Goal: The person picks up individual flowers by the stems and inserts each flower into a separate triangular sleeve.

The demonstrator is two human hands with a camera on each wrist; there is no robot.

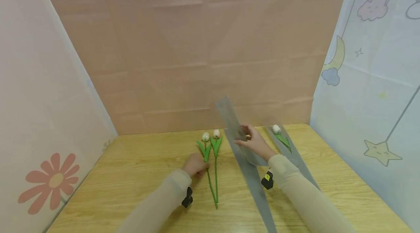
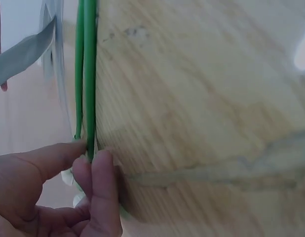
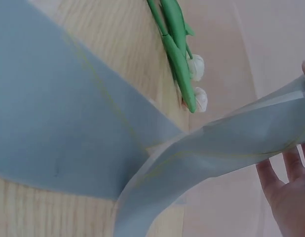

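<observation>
Two artificial white tulips with green stems lie side by side on the table: the left tulip (image 1: 205, 137) and the right tulip (image 1: 216, 147). My left hand (image 1: 195, 164) pinches the left tulip's green stem (image 2: 90, 74) between thumb and fingers, just below its leaves. To the right, my right hand (image 1: 257, 143) holds the raised, folded-over part of a translucent grey wrapping sheet (image 1: 228, 116) between thumb and fingers. The rest of that sheet lies flat under it. In the right wrist view, the lifted paper (image 3: 231, 143) curves up toward the fingers, with the tulip blooms (image 3: 201, 98) beyond.
A second grey sheet (image 1: 303, 167) lies on the right, partly behind my right forearm, with a third white tulip (image 1: 284, 142) on it. The wooden table (image 1: 137, 167) ends at a brown backdrop (image 1: 164, 80). Printed cloth panels (image 1: 361, 116) stand at both sides.
</observation>
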